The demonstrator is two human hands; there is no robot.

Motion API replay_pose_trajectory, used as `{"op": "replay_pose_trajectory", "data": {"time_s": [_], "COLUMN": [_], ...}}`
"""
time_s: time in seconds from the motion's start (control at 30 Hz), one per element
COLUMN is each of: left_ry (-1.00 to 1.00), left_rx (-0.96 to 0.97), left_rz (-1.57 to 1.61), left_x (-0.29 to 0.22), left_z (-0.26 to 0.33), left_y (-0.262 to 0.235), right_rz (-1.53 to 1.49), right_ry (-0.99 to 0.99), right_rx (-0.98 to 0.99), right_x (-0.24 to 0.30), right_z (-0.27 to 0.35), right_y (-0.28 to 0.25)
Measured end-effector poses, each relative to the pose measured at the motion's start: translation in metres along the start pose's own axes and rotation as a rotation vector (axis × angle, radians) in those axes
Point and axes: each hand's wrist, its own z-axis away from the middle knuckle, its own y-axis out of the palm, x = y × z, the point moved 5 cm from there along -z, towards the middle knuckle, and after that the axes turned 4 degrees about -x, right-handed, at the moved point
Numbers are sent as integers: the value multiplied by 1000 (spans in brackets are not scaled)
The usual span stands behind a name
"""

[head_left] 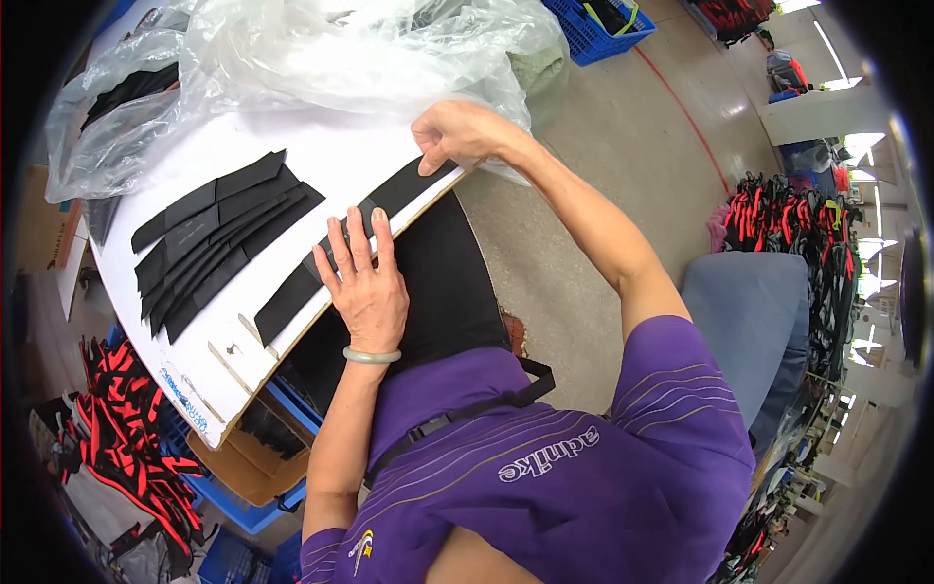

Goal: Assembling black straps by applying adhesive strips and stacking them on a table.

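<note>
A long black fabric strip (287, 301) with a narrow grey band around its middle lies along the near edge of the white table (355, 151). My left hand (366, 277) rests flat on the strip near the grey band, its fingers stretched and a little apart. At the strip's far right end, my right hand (461, 136) is closed, the thumb pressing on the black fabric and the fingers curled. What its curled fingers touch underneath is hidden. To the left, several similar black strips (219, 234) lie fanned out in an overlapping pile.
Crumpled clear plastic bags (292, 58) cover the table's far side. A blue basket (598, 34) stands on the floor beyond. Under the near left corner is a cardboard box (255, 465). Red-and-black straps (122, 428) hang at the left; a grey-blue padded surface (744, 326) stands at the right.
</note>
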Motion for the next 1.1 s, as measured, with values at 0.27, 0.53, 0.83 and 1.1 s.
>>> {"op": "replay_pose_trajectory", "data": {"time_s": [0.27,0.53,0.83,1.1], "left_ry": [-1,-26,-21,-194], "left_rx": [-31,-26,-17,19], "left_rz": [7,-5,140,120], "left_x": [2,7,17,149], "left_z": [-3,1,3,84], "left_y": [1,-5,-21,-89], "right_rz": [-34,-47,-223,-41], "right_ry": [-32,-60,78,-685], "right_rx": [40,76,40,-503], "right_x": [-6,-8,-3,177], "right_z": [-4,-11,-5,-45], "right_y": [-4,3,5,76]}}
